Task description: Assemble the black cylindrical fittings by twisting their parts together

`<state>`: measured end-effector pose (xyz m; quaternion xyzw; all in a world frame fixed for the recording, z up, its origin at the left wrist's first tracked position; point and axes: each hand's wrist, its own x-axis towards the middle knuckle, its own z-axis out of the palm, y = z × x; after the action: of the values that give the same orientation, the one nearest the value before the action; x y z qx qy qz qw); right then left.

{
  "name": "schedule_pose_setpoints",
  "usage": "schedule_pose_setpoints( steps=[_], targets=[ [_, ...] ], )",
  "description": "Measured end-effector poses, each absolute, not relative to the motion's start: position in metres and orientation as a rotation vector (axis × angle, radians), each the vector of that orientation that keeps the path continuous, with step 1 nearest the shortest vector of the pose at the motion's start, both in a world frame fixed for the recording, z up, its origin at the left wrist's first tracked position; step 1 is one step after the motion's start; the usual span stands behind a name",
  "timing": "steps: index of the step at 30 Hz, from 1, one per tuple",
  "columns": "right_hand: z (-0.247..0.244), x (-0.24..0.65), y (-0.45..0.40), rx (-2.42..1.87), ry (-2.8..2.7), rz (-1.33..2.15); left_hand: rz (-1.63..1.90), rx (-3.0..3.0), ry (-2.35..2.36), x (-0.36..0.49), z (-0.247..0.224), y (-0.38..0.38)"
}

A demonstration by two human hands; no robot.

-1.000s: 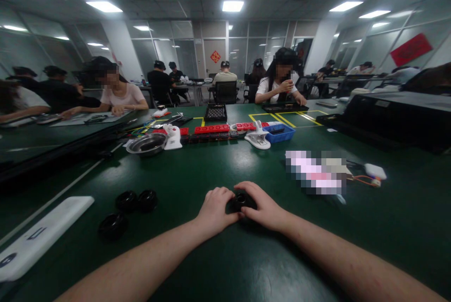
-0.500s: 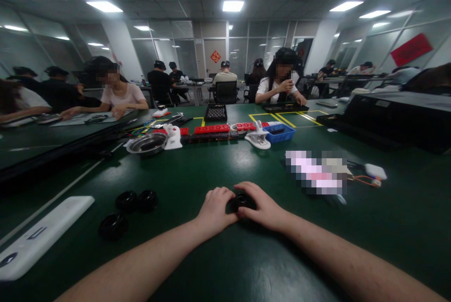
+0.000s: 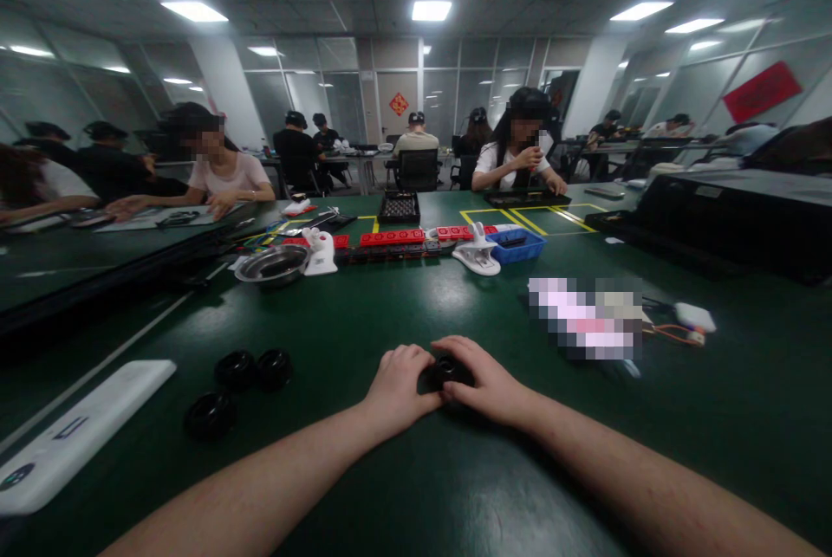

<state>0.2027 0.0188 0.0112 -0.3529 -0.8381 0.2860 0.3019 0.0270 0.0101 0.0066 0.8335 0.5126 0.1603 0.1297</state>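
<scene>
Between my hands, a glossy black ring-shaped piece (image 3: pixel 448 369) with a hole in its middle lies on the green table. My left hand (image 3: pixel 399 379) curls round its left side, thumb toward the near edge. From the right, my right hand (image 3: pixel 490 379) closes over it, forefinger at the far side and thumb at the near side. Three similar black rings, a front one (image 3: pixel 209 414), a rear one (image 3: pixel 235 370) and a right one (image 3: pixel 273 368), sit to the left of my hands.
A long white device (image 3: pixel 91 431) lies at the left. Farther back stand a metal bowl (image 3: pixel 271 267), white clamps (image 3: pixel 479 254), a red strip (image 3: pixel 391 237) and a blue tray (image 3: pixel 516 247). A black case (image 3: pixel 734 210) is at the right. Two people (image 3: pixel 520 150) sit across the table.
My hands stay round the black ring, with only a slight shift of the right thumb. The whole view has moved a few pixels.
</scene>
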Motion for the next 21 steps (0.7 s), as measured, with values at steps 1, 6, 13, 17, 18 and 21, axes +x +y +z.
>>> schedule_pose_setpoints(
  steps=[1,6,13,17,18,21],
  targets=[
    [0.0098,0.2027,0.019,-0.984,-2.203,0.75,0.468,2.423,1.481,0.0268,0.007,0.0099],
    [0.0102,0.2005,0.0201,-1.12,-2.166,0.65,0.483,2.428,1.468,0.0269,0.009,0.0092],
    [0.0132,0.2033,0.0198,-0.896,-2.291,0.716,0.5,2.446,1.484,0.0266,0.005,0.0105],
    [0.0076,0.2032,0.0205,-1.045,-2.216,0.692,0.496,2.448,1.463,0.0256,0.0038,0.0105],
    [0.0071,0.2027,0.0208,-1.091,-2.189,0.672,0.494,2.45,1.462,0.0257,0.0041,0.0104],
    [0.0092,0.2014,0.0212,-1.108,-2.17,0.614,0.477,2.45,1.47,0.0264,0.0057,0.0101]
  ],
)
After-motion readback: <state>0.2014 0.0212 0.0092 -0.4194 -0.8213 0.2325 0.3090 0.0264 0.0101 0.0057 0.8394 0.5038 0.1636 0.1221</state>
